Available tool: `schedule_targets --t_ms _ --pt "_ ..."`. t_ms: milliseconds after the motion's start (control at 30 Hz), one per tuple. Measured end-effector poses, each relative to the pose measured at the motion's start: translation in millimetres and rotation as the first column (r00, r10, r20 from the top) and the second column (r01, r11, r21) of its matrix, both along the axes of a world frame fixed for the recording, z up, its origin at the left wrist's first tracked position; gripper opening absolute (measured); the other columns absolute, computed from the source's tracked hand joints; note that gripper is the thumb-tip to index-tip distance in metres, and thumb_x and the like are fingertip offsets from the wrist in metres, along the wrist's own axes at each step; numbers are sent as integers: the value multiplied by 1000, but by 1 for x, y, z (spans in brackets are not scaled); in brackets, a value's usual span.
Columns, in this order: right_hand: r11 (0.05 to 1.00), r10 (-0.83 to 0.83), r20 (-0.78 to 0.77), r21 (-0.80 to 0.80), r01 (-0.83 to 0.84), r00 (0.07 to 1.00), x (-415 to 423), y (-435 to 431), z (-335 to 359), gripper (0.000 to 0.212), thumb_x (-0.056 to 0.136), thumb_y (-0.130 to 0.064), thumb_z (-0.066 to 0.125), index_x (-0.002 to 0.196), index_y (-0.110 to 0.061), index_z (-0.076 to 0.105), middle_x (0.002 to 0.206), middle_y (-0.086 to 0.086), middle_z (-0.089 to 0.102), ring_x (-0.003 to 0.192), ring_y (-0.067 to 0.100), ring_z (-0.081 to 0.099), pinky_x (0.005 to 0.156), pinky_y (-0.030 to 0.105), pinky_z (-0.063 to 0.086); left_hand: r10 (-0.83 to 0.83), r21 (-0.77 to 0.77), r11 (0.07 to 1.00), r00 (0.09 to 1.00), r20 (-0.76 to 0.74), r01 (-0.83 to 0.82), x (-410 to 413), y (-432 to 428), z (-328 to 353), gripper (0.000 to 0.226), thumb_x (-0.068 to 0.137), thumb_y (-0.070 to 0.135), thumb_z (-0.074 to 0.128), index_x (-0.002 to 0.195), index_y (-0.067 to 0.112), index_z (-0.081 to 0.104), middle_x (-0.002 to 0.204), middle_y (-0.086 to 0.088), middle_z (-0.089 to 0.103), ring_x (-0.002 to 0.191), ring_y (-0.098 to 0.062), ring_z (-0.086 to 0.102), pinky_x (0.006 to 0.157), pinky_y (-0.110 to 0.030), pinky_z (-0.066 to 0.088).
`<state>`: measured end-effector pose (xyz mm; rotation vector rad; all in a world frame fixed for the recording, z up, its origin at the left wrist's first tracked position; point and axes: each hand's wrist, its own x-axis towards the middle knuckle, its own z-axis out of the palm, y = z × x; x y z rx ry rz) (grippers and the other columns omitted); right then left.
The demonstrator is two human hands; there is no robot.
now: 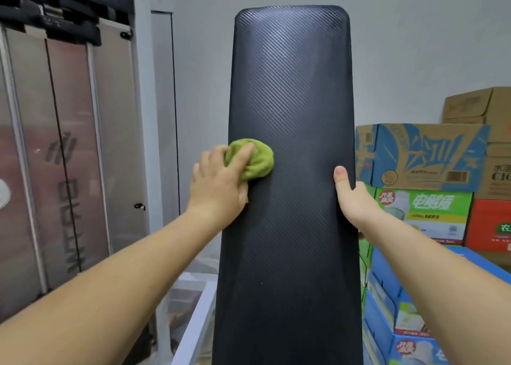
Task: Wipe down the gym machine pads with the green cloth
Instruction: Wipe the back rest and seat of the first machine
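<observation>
A tall black textured back pad (293, 102) stands upright in the middle of the head view. The bunched green cloth (255, 161) lies against the pad's left edge at mid height. My left hand (218, 183) grips the cloth, fingers curled over it, and presses it to the pad. My right hand (352, 196) holds the pad's right edge, thumb on the front face and the fingers hidden behind the pad.
A weight stack behind translucent panels (69, 143) stands at the left, beside a white machine frame (143, 115). Stacked cardboard and drink boxes (423, 157) crowd the right side, close to the pad. A grey wall is behind.
</observation>
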<state>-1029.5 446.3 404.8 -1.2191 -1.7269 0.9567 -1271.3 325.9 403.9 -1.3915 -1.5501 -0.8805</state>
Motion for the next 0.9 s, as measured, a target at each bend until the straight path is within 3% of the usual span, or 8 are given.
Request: schedule_targets --t_ms 100,233,333,433,500,567,767,900 --pt "1000 2 -10 -28 -2 1000 2 -4 3 102 90 -86 20 165 -18 9 171 8 21 155 36 24 121 59 26 -37 -71 997 997 63 42 16 -15 -51 72 77 27 64 145 28 40 123 -14 46 98 -34 44 75 -47 52" --pt "982 48 -30 -179 -53 998 15 -13 -14 87 97 -79 12 164 -26 22 166 2 33 150 29 35 118 52 32 -321 -403 897 892 -319 179 17 -50 -117 70 73 30 57 141 25 45 115 -12 56 85 -30 50 67 -41 52" --pt "963 160 -95 -204 -177 983 36 -14 -46 63 104 -67 15 153 -37 41 151 -12 49 140 20 48 118 52 38 -330 -365 920 784 -525 143 0 -32 -71 63 75 28 55 139 27 51 108 -14 60 77 -31 50 63 -43 49" --pt "939 216 -134 -244 -243 967 44 -20 -58 40 109 -55 20 114 -43 58 120 -14 63 114 12 61 108 51 49 -70 -80 995 971 -229 53 22 6 0 66 80 29 59 144 34 46 124 -15 53 96 -38 50 78 -50 50" --pt "933 208 -169 -262 -247 963 47 -21 -57 38 109 -52 27 109 -39 62 117 -5 66 108 17 62 103 50 54 42 -25 999 999 16 -42 58 33 22 65 86 30 61 147 35 40 133 -12 47 106 -38 45 86 -49 47" --pt "930 172 -235 -281 -236 957 48 -22 -57 39 107 -53 33 113 -33 67 122 1 68 112 21 63 100 50 55 41 -12 999 999 24 -40 97 52 17 65 86 30 62 148 32 42 131 -12 48 102 -37 45 80 -45 45" --pt "940 -74 -412 -333 -75 908 64 -26 -84 39 102 -22 38 118 -16 73 113 12 77 102 29 72 77 45 62 -341 -273 923 903 -261 270 159 49 -101 60 81 26 57 141 21 55 117 -16 60 86 -32 47 65 -42 43" --pt "916 -97 -292 -400 -29 952 83 -35 -116 35 108 -33 42 120 -12 67 104 9 72 90 25 69 77 41 55 -373 -379 911 725 -579 166 130 42 -75 64 80 31 63 143 27 49 116 -11 58 89 -31 48 67 -41 41"
